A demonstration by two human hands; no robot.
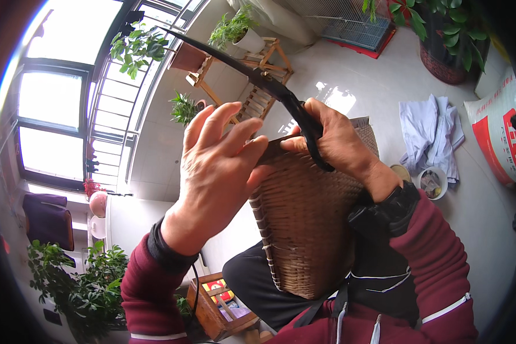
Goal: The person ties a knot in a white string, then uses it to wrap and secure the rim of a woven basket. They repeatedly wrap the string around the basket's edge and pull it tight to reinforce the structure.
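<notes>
A brown woven basket [307, 223] rests on my lap, tilted, with a pale binding along its left edge. My right hand [344, 143] grips long black scissors [272, 86] at the handles, right at the basket's upper rim, its blades pointing up to the upper left. My left hand [215, 166] is raised at the basket's upper left corner, fingers spread and slightly bent; its lower digits are close to the rim, and I cannot tell whether they touch it.
A window [57, 100] and potted plants [241, 37] line the left and back; wooden stands [258, 97] stand below them. A blue cloth [427, 132], white bucket [433, 182] and white-red sack [493, 140] lie at right. A wooden crate [209, 312] sits at lower left.
</notes>
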